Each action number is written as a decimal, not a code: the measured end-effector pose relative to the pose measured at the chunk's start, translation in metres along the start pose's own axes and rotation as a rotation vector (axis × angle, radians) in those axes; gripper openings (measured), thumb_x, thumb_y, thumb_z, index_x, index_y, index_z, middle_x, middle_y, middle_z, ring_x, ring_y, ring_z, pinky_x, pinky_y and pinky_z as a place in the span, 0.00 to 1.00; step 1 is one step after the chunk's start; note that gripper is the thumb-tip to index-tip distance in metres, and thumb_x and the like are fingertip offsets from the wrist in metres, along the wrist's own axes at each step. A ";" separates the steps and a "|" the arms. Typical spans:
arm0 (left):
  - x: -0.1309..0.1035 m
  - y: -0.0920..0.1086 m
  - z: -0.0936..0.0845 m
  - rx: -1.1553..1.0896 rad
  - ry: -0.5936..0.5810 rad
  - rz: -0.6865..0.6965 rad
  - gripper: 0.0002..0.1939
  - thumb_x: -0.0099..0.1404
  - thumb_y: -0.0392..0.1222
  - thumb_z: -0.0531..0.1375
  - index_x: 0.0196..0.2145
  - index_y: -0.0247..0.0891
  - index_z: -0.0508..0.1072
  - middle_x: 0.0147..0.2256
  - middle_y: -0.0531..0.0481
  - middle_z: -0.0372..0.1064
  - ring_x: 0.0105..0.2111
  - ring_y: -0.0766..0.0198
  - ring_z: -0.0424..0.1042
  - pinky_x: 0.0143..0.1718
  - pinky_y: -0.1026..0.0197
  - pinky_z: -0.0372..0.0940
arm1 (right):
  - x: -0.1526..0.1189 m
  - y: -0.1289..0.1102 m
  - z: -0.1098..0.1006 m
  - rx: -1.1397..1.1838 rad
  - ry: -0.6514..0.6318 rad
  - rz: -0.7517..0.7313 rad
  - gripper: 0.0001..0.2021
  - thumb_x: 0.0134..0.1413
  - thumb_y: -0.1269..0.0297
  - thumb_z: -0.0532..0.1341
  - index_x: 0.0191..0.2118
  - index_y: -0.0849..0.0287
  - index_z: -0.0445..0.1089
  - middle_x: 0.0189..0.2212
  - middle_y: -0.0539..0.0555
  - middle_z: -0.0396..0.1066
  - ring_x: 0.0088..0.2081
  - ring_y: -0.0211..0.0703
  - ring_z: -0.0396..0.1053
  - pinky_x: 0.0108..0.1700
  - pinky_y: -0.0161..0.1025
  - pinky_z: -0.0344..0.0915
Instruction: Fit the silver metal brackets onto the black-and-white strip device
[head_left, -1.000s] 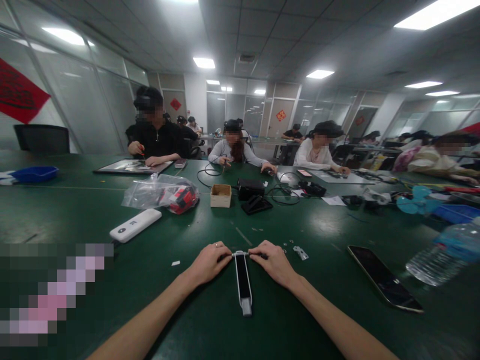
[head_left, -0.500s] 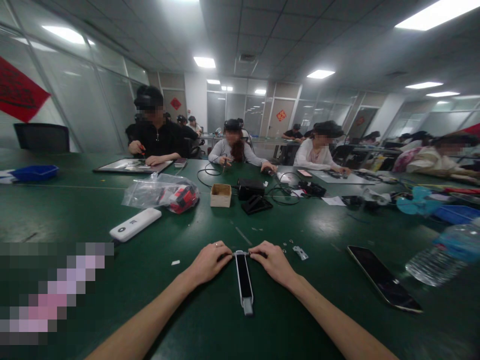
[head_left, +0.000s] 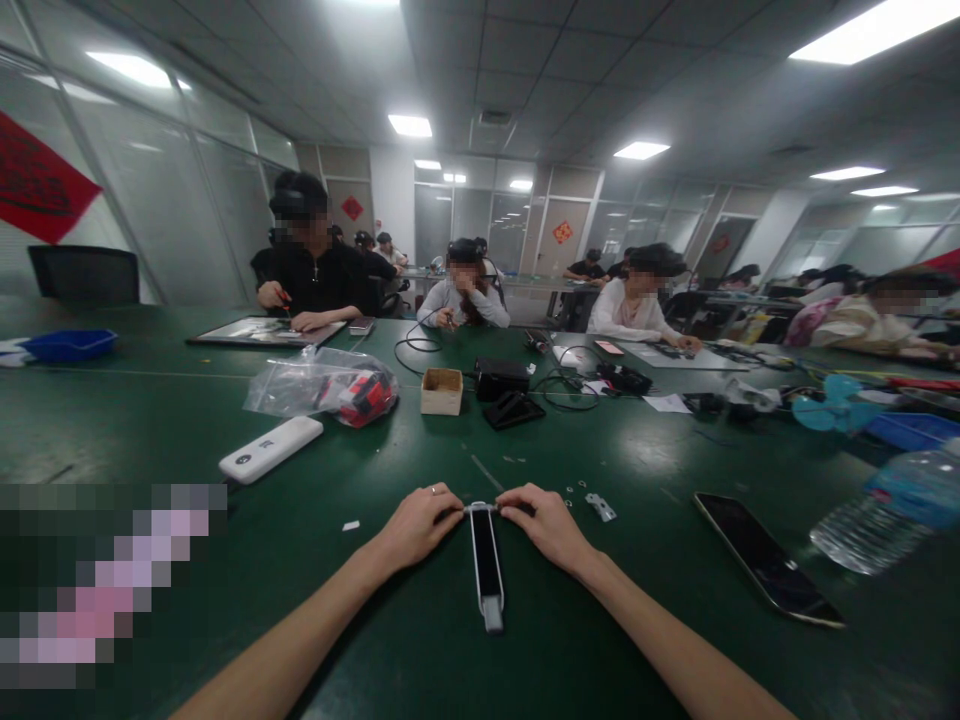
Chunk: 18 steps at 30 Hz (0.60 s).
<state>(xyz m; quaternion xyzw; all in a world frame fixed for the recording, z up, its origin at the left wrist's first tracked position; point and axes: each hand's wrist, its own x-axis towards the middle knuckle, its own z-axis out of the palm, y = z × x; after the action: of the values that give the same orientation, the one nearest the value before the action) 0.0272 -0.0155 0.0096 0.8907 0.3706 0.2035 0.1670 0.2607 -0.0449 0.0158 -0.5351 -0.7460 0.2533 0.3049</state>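
On the green table in front of me lies a narrow device point(head_left: 487, 565) with a black face, a white rim and a grey tip at its near end. My left hand point(head_left: 421, 520) pinches a small piece sticking out of the left side of its far end. On the opposite side, the fingertips of my right hand point(head_left: 546, 522) are closed on a matching small piece. Both small pieces are mostly covered by my fingers. Right of that hand lie a small metal plate point(head_left: 601, 506) and several tiny rings point(head_left: 582, 484).
A phone point(head_left: 765, 556) and a water bottle point(head_left: 889, 510) lie to the right. Farther off are a white power bank point(head_left: 271, 450), a plastic bag point(head_left: 322, 385), a small cardboard box point(head_left: 442, 391) and a black box point(head_left: 502, 378). Several people work across the table.
The near end of the device has shifted very slightly left; my hands keep their places. Across the table, a person has drawn one hand back and raised it to the head.
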 end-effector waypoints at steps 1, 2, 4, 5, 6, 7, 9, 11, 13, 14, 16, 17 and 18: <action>0.000 0.000 0.000 0.001 0.002 0.002 0.11 0.68 0.40 0.52 0.38 0.38 0.74 0.35 0.49 0.69 0.35 0.64 0.68 0.37 0.64 0.63 | 0.000 0.001 0.000 0.014 -0.003 0.004 0.09 0.55 0.65 0.59 0.40 0.55 0.74 0.36 0.52 0.73 0.38 0.41 0.69 0.43 0.38 0.64; 0.000 0.000 0.000 0.002 0.005 0.003 0.11 0.68 0.40 0.52 0.38 0.38 0.74 0.35 0.49 0.69 0.35 0.64 0.68 0.37 0.64 0.63 | 0.001 0.001 0.000 0.031 -0.006 0.010 0.09 0.55 0.65 0.59 0.40 0.56 0.74 0.36 0.52 0.73 0.38 0.41 0.69 0.43 0.38 0.64; 0.000 -0.001 0.000 0.001 0.009 0.004 0.11 0.68 0.40 0.52 0.38 0.38 0.74 0.35 0.49 0.69 0.35 0.64 0.68 0.37 0.64 0.62 | 0.001 0.001 -0.001 0.070 -0.017 0.030 0.08 0.54 0.66 0.59 0.39 0.56 0.74 0.36 0.52 0.73 0.38 0.40 0.69 0.42 0.38 0.64; 0.000 0.000 0.001 -0.001 0.009 0.003 0.11 0.68 0.40 0.52 0.37 0.38 0.74 0.35 0.49 0.69 0.35 0.64 0.68 0.37 0.64 0.62 | 0.001 0.001 -0.001 0.089 -0.025 0.041 0.08 0.53 0.66 0.60 0.39 0.57 0.74 0.36 0.51 0.73 0.38 0.40 0.69 0.42 0.38 0.64; 0.000 0.000 0.001 -0.001 0.009 0.003 0.11 0.67 0.40 0.52 0.37 0.38 0.74 0.35 0.49 0.69 0.35 0.64 0.68 0.37 0.64 0.62 | 0.002 0.000 -0.002 0.107 -0.034 0.050 0.08 0.53 0.66 0.60 0.39 0.57 0.74 0.36 0.51 0.73 0.38 0.40 0.70 0.42 0.38 0.64; 0.000 0.000 0.001 -0.001 0.010 0.003 0.11 0.67 0.40 0.52 0.37 0.38 0.74 0.35 0.49 0.69 0.35 0.64 0.68 0.37 0.64 0.62 | 0.002 0.000 -0.002 0.123 -0.042 0.056 0.08 0.53 0.66 0.60 0.39 0.57 0.74 0.36 0.51 0.73 0.38 0.40 0.70 0.42 0.38 0.64; 0.000 0.000 0.001 0.002 0.011 0.002 0.10 0.67 0.40 0.52 0.37 0.38 0.74 0.35 0.49 0.69 0.35 0.65 0.68 0.37 0.64 0.62 | 0.003 0.000 -0.002 0.149 -0.049 0.059 0.08 0.52 0.66 0.60 0.38 0.58 0.73 0.35 0.51 0.73 0.38 0.40 0.70 0.42 0.38 0.64; 0.000 0.000 0.001 0.009 0.011 0.000 0.10 0.67 0.40 0.52 0.37 0.38 0.74 0.35 0.49 0.69 0.35 0.65 0.68 0.37 0.64 0.62 | 0.004 0.001 -0.002 0.158 -0.045 0.057 0.07 0.51 0.67 0.61 0.37 0.58 0.73 0.35 0.50 0.74 0.38 0.40 0.70 0.42 0.37 0.63; 0.000 0.000 0.001 0.016 0.010 0.001 0.10 0.67 0.40 0.52 0.37 0.38 0.74 0.35 0.49 0.69 0.35 0.65 0.69 0.37 0.64 0.62 | 0.004 0.002 -0.002 0.152 -0.034 0.052 0.07 0.50 0.67 0.61 0.36 0.58 0.73 0.34 0.50 0.73 0.37 0.40 0.69 0.41 0.37 0.63; 0.000 -0.001 0.001 0.018 0.012 0.001 0.10 0.67 0.40 0.52 0.37 0.38 0.74 0.34 0.49 0.69 0.35 0.65 0.69 0.37 0.64 0.62 | 0.004 0.002 -0.002 0.147 -0.029 0.049 0.06 0.49 0.67 0.62 0.35 0.58 0.74 0.33 0.50 0.73 0.36 0.40 0.69 0.40 0.37 0.63; 0.000 -0.001 0.001 0.017 0.013 0.003 0.10 0.67 0.40 0.53 0.37 0.38 0.74 0.34 0.49 0.69 0.35 0.64 0.69 0.37 0.64 0.62 | 0.005 0.002 -0.001 0.136 -0.020 0.047 0.06 0.48 0.68 0.62 0.34 0.58 0.74 0.32 0.50 0.73 0.36 0.39 0.69 0.40 0.36 0.62; 0.000 -0.001 0.001 0.015 0.013 0.004 0.10 0.67 0.40 0.52 0.37 0.38 0.74 0.35 0.49 0.69 0.35 0.65 0.69 0.37 0.64 0.62 | 0.005 0.002 -0.001 0.130 -0.016 0.046 0.06 0.48 0.68 0.62 0.34 0.58 0.74 0.32 0.50 0.73 0.35 0.39 0.69 0.40 0.36 0.62; 0.000 -0.001 0.002 0.014 0.014 0.005 0.11 0.67 0.41 0.52 0.37 0.38 0.74 0.35 0.49 0.69 0.35 0.65 0.69 0.37 0.64 0.62 | 0.004 0.002 -0.001 0.122 -0.013 0.048 0.06 0.48 0.68 0.62 0.34 0.58 0.74 0.32 0.50 0.73 0.35 0.39 0.69 0.40 0.36 0.62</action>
<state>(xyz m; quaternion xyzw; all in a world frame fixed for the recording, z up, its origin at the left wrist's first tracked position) 0.0271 -0.0148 0.0076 0.8913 0.3709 0.2076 0.1577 0.2615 -0.0401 0.0163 -0.5316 -0.7181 0.3092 0.3257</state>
